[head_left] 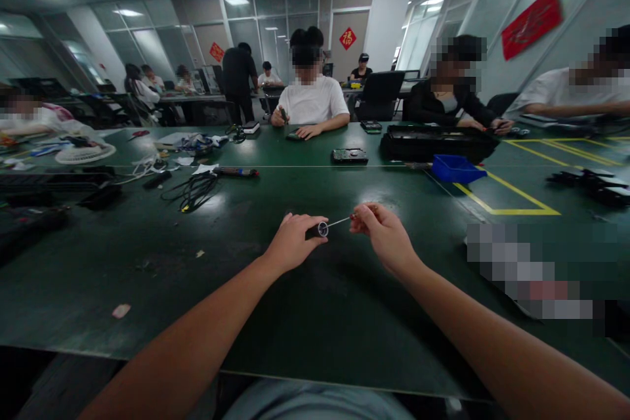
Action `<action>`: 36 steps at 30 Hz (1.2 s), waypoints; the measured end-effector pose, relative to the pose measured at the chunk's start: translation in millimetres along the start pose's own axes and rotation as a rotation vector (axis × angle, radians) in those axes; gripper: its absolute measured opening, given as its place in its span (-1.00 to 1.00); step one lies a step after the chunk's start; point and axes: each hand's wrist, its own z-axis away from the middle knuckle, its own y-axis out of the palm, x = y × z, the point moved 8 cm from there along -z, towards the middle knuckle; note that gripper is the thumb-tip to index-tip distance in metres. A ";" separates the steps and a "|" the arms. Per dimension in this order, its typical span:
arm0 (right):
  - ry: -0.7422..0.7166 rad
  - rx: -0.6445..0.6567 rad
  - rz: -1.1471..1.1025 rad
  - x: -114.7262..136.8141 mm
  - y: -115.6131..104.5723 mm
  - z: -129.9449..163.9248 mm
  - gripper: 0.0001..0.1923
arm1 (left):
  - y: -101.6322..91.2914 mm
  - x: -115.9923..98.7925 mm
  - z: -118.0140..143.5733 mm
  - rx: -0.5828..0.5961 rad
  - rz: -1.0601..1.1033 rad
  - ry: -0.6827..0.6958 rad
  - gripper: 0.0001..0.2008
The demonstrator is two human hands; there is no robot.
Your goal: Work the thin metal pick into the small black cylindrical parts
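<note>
In front of me, above the green table (344, 315), my left hand (294, 241) pinches a small dark cylinder (323, 230) between thumb and fingers. Its pale, ring-shaped end faces me. My right hand (384, 231) is closed on a tool with a thin metal shaft (338, 222), perhaps a screwdriver; the fingers cover most of its handle. The shaft points left and its tip meets the ring end of the cylinder. Whether the tip goes inside, I cannot tell.
Ahead lies a hard drive (350, 155), with a black tray (438, 142) and a blue bin (455, 169) to its right. A pen-shaped tool (237, 172) and black cables (193, 193) lie left. A person (315, 102) works opposite. Scraps (121, 311) lie near the front edge.
</note>
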 end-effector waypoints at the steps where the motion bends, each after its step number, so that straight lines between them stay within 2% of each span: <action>1: -0.037 0.014 0.114 6.5 -0.1 1.2 -0.68 | 0.2 -0.3 0.1 0.005 -0.001 0.000 -0.63; 3: -0.070 0.031 0.300 16.1 -0.6 4.2 -0.68 | -0.2 -0.5 0.1 0.005 0.000 -0.001 -0.63; 5: -0.090 0.027 0.377 22.4 -1.6 7.3 -0.70 | -1.0 -0.5 0.1 -0.002 0.002 0.001 -0.63; 10: -0.160 0.138 0.385 28.0 8.9 13.0 -0.88 | -1.2 1.5 -0.6 -0.004 0.013 0.007 -0.65; 15: -0.139 0.165 0.397 25.9 12.1 14.1 -0.72 | -0.3 3.0 -0.7 -0.008 0.028 0.025 -0.64; 21: -0.123 0.124 0.295 19.3 9.2 13.5 -0.81 | -0.4 3.7 -0.9 -0.012 0.018 0.008 -0.63; 25: -0.093 0.138 0.309 18.2 10.7 13.9 -0.74 | -0.1 3.2 -0.4 -0.007 0.012 0.018 -0.63; 29: -0.033 0.061 0.134 14.8 6.8 11.2 -0.86 | -0.5 3.2 0.0 -0.009 0.018 -0.002 -0.62; 32: 0.027 0.018 -0.076 6.7 5.9 7.8 -0.80 | -1.4 1.8 0.6 -0.008 0.031 -0.022 -0.61; 36: 0.249 -0.046 -0.352 -15.8 3.7 3.7 -0.78 | -3.7 -5.4 1.3 -0.006 0.035 0.029 -0.62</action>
